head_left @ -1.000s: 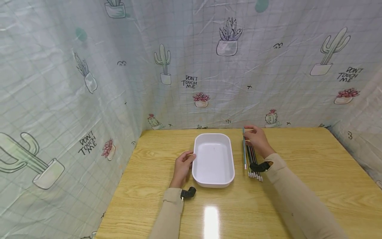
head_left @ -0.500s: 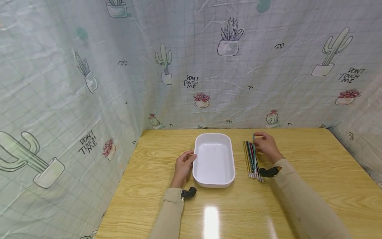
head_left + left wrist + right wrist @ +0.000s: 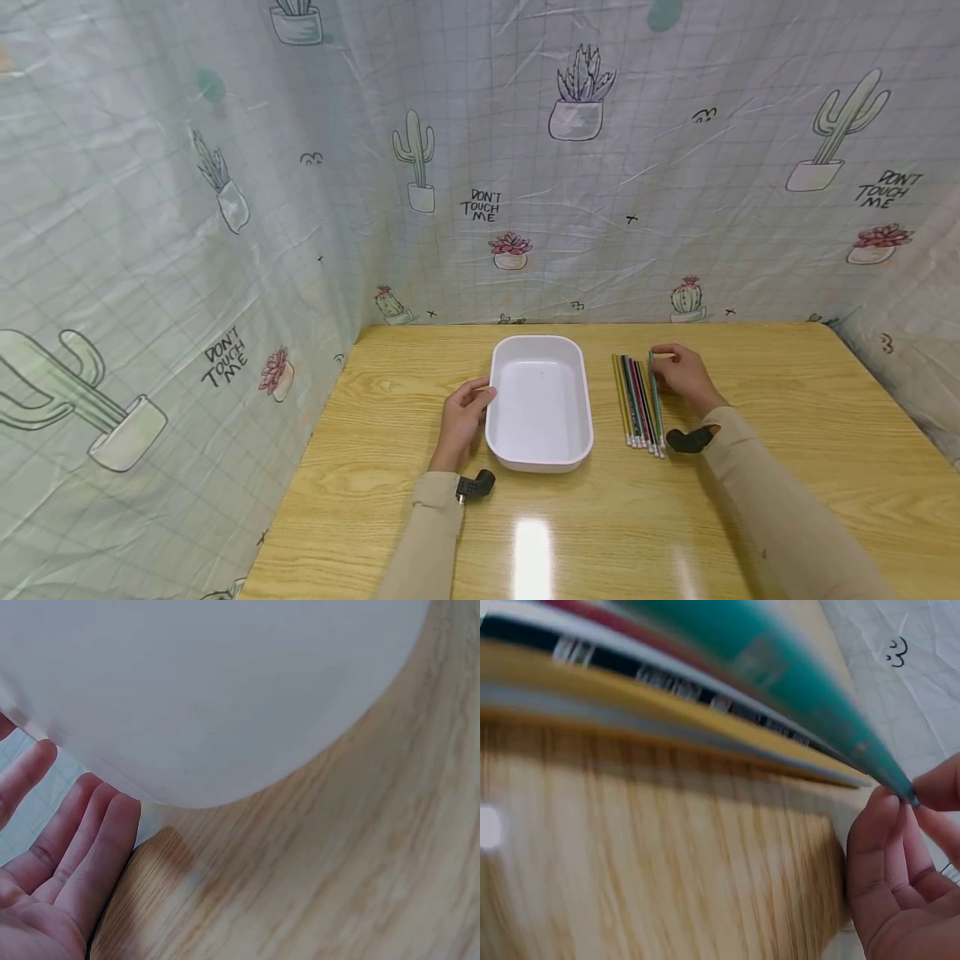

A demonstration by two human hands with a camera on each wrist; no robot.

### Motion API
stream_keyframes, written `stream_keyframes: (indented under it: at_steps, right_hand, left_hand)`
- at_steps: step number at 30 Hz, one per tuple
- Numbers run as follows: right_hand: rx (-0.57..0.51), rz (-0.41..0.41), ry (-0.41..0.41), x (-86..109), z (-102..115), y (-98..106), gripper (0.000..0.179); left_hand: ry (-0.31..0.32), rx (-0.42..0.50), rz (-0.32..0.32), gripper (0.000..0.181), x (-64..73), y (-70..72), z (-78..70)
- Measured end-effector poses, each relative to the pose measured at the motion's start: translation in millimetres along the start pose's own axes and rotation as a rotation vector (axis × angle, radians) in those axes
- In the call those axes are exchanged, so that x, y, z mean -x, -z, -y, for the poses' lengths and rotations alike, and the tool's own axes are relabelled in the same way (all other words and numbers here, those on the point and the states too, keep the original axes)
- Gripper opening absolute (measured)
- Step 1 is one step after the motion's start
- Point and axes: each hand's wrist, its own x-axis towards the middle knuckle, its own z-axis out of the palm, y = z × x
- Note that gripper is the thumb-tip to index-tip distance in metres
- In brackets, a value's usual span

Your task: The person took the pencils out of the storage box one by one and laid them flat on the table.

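Note:
In the head view, my left hand (image 3: 462, 421) holds the left rim of a white rectangular tray (image 3: 539, 462), thumb over the edge. The left wrist view shows fingertips (image 3: 46, 750) right at the tray's wall (image 3: 225, 712), the lower fingers stretched beside it. My right hand (image 3: 684, 377) pinches a teal pencil (image 3: 656, 404) by its far tip, at the right end of a row of pencils (image 3: 637, 404) with white erasers facing me. Up close in the right wrist view, the teal pencil (image 3: 802, 690) slants across a yellow one (image 3: 667, 712) and several darker ones.
The wooden table (image 3: 360, 500) carries the tray and the pencils. A cactus-printed curtain (image 3: 450, 267) hangs along the table's back edge and left side. Each wrist wears a small black camera (image 3: 476, 483).
My right hand has carried the teal pencil rightward, from the left of the row, across the other pencils, to its right end. My left hand stays at the tray's rim.

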Motion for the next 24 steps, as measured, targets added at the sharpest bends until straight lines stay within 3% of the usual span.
stream_keyframes:
  at_steps: [9,17,24]
  right_hand:
    - [0.117,0.038,0.074,-3.6,-3.3,1.0,0.046]
    - [0.194,-0.002,0.097,-4.0,-1.2,-1.2,0.044]
    - [0.254,-0.034,0.122,-7.4,-4.5,-3.8,0.042]
  left_hand:
    - [0.000,-0.013,0.002,0.040,1.0,0.5,-0.4]
    - [0.017,-0.005,-0.017,0.039,-18.5,2.9,25.1]
    - [-0.010,0.003,-0.044,0.038,-19.2,1.2,30.2]
